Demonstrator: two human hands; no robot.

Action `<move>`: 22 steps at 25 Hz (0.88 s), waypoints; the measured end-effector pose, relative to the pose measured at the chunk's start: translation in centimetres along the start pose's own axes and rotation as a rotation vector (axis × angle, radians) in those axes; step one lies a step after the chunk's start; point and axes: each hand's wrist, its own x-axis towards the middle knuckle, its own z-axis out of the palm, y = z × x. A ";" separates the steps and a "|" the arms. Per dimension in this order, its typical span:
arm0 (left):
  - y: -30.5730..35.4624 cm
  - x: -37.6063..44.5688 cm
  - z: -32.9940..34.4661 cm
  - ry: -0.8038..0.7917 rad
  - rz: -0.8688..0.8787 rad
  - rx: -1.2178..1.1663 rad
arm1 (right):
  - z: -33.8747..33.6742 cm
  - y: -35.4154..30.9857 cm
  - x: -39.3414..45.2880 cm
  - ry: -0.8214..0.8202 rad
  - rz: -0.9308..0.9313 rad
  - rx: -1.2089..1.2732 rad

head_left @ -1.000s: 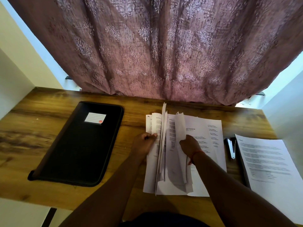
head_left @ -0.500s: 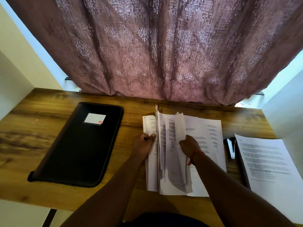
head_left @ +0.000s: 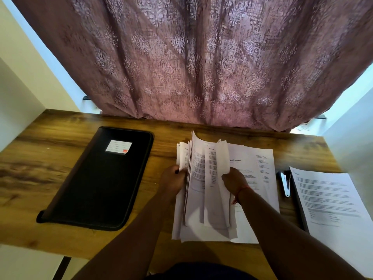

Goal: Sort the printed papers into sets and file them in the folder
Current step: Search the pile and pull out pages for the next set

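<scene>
The print on the stack of papers (head_left: 214,178) at centre is too small and blurred to read, apart from one bold heading. The right hand (head_left: 235,181) covers part of the flat sheets beneath it. The sheet at the right (head_left: 331,207) runs off the frame's right edge, overlaps a dark thing below, and hides one side of the stapler (head_left: 285,183).

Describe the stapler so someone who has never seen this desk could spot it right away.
Start at the wooden desk under the purple curtain and go to its right side. The stapler lies in the narrow gap between the middle paper pile that both hands are leafing through and the separate printed stack at the far right. It is the only small dark item with a shiny metal strip; everything beside it is flat white paper.
</scene>
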 end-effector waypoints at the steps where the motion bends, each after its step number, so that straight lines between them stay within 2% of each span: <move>1: -0.2 0.1 -0.1 0.003 0.004 0.037 | 0.0 0.0 0.0 0.002 -0.011 -0.010; 4: 0.0 0.1 -0.5 0.009 0.013 0.110 | -0.2 -0.3 -0.3 0.008 -0.046 -0.027; 9: 1.1 -1.0 -0.6 0.085 0.060 0.060 | -0.5 -1.0 -0.7 0.047 -0.113 -0.102; 13: 6.3 -2.9 -2.3 0.319 0.371 0.201 | -0.5 -0.8 -1.2 -0.016 -0.112 -0.154; 16: 10.6 -5.0 -4.2 0.324 0.588 -0.008 | -0.4 -0.4 -1.4 -0.034 -0.070 -0.145; 18: 12.8 -6.1 -4.8 0.320 0.643 -0.233 | -0.8 -0.5 -1.5 -0.014 -0.066 -0.092; 20: 13.3 -5.7 -5.2 0.345 0.611 -0.412 | -1.8 -0.7 -1.7 0.020 -0.067 -0.045; 22: 11.6 -4.2 -5.3 0.371 0.498 -0.459 | -3.4 -0.7 -1.7 0.068 -0.097 -0.018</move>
